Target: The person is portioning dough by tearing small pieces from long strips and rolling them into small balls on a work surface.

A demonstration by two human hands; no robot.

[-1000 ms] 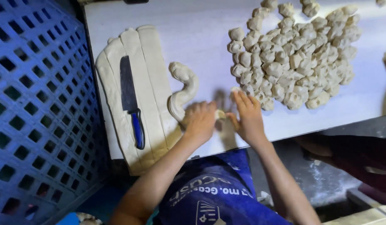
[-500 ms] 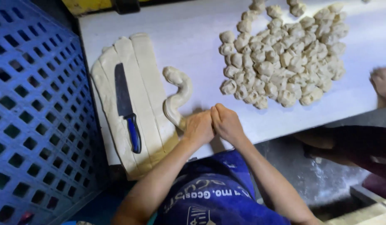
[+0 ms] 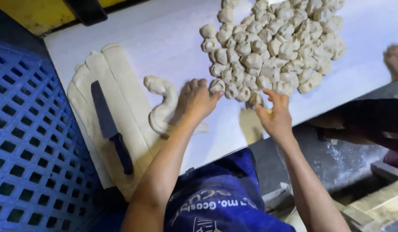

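Dough balls (image 3: 272,43) heaped at one o'clock on the desk (image 3: 164,34), left hand (image 3: 198,99) fingers spread touching one, right hand (image 3: 274,116) open beside another, knife (image 3: 110,126) at nine o'clock.

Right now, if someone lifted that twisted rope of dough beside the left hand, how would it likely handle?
The dough rope would probably sag and stretch, since it already lies in soft curves. It looks unlikely to roll. It may cling slightly to the white table.
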